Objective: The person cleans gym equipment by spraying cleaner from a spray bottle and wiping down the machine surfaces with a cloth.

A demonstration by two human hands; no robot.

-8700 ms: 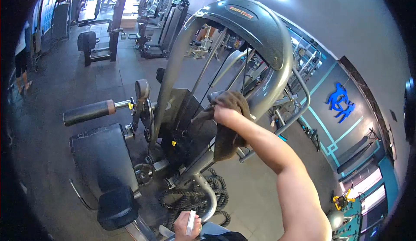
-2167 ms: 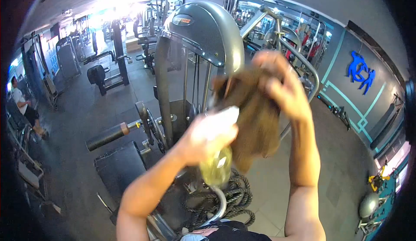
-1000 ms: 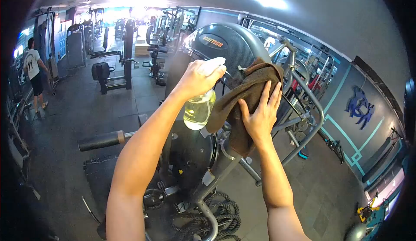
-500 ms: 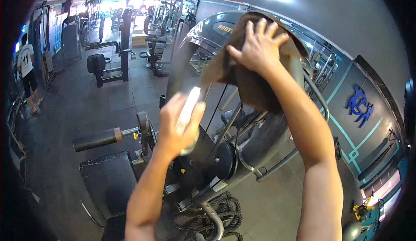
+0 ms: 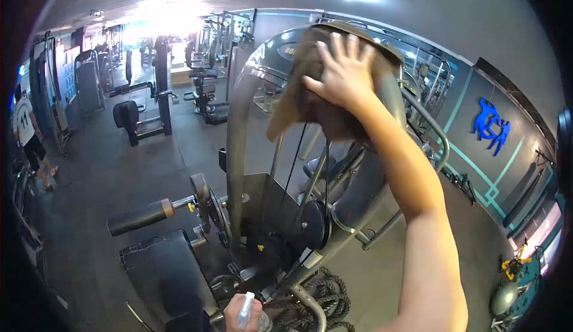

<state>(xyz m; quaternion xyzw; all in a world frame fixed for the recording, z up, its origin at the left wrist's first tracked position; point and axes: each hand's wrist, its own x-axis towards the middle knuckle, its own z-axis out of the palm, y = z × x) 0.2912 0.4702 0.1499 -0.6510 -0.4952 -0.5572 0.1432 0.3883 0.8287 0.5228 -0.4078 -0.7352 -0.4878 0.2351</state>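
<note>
My right hand (image 5: pixel 344 75) lies with fingers spread on a brown cloth (image 5: pixel 310 102), pressing it against the upper frame of a weight machine (image 5: pixel 239 129). A loose end of the cloth hangs down at the left. Low in the view, my left hand (image 5: pixel 234 315) is closed around a spray bottle with a white spray head (image 5: pixel 246 309). Most of the bottle is hidden by the fingers and the view's lower edge. Near that hand are the machine's black padded seat (image 5: pixel 164 272) and its roller pad (image 5: pixel 140 217).
A coiled black rope (image 5: pixel 331 299) lies on the floor beside the machine's base. Other gym machines (image 5: pixel 143 114) stand farther back. At the far left is a person (image 5: pixel 27 126) in a white shirt. A blue figure emblem (image 5: pixel 491 126) hangs on the right wall.
My left hand has dropped from mid-view to the bottom edge with the spray bottle. My right hand remains on the cloth, while the view has shifted slightly.
</note>
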